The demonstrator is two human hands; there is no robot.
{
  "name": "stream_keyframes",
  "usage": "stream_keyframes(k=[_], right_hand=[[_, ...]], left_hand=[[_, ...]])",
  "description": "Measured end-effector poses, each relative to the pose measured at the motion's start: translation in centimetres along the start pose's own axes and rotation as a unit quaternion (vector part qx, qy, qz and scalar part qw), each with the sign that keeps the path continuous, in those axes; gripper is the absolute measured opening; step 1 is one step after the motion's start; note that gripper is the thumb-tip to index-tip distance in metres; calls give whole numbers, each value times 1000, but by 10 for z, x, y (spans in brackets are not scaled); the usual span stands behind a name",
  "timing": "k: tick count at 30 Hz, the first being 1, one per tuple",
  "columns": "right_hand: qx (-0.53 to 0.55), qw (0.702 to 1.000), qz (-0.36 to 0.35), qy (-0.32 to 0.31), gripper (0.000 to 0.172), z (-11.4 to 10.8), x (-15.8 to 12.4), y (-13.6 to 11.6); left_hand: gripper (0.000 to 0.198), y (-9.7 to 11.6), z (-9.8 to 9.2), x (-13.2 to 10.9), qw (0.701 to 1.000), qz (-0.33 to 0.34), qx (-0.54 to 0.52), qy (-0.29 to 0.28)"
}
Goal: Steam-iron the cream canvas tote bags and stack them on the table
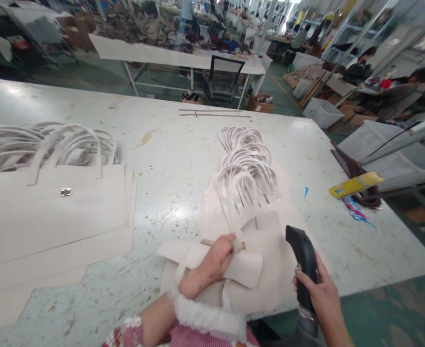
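Note:
My right hand (319, 289) is wrapped round a black hose nozzle (304, 260), its flat mouth tilted up and left. A ribbed grey hose runs down from it. My left hand (214, 262) is closed over a curled cream bag panel (246, 267) and presses on it. A thin stick-like piece with a tan end (243, 246) shows on both sides of my left fist; how the fingers hold it is hidden. Beneath and beyond lie several overlapping cream bag panels (273, 250) with looped handles (246, 178) pointing away from me.
At left is a stack of cream bag panels (53, 217) with handles and a metal clasp (66, 192). A yellow can (357, 184) lies near the table's right edge, by dark straps. Two thin strips (215, 115) lie at the far edge. Beyond stands a black chair (224, 77).

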State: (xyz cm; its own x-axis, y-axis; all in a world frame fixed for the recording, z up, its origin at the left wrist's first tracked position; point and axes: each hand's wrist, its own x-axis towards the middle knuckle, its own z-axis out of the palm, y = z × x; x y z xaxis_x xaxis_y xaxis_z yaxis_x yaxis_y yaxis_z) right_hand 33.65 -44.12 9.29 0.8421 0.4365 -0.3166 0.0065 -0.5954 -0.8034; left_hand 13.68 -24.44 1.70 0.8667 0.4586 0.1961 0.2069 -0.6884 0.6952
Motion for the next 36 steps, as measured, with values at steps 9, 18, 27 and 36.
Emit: stream_keyframes(k=[9,18,27,36], right_hand=[[-95,989,-5,-115,79,-53,-8,-18],[-17,978,43,-203,76,25,-1,-7],[-84,932,-23,-353,76,30,-18,-46],[-121,904,-58,-406,78,113,-22,-54]], left_hand=[[29,-10,47,-41,969,67,163,-175],[56,-14,39,-52,962,70,171,-201],[69,-21,36,-74,991,-65,108,-37],[80,-22,29,-84,994,-97,53,6]])
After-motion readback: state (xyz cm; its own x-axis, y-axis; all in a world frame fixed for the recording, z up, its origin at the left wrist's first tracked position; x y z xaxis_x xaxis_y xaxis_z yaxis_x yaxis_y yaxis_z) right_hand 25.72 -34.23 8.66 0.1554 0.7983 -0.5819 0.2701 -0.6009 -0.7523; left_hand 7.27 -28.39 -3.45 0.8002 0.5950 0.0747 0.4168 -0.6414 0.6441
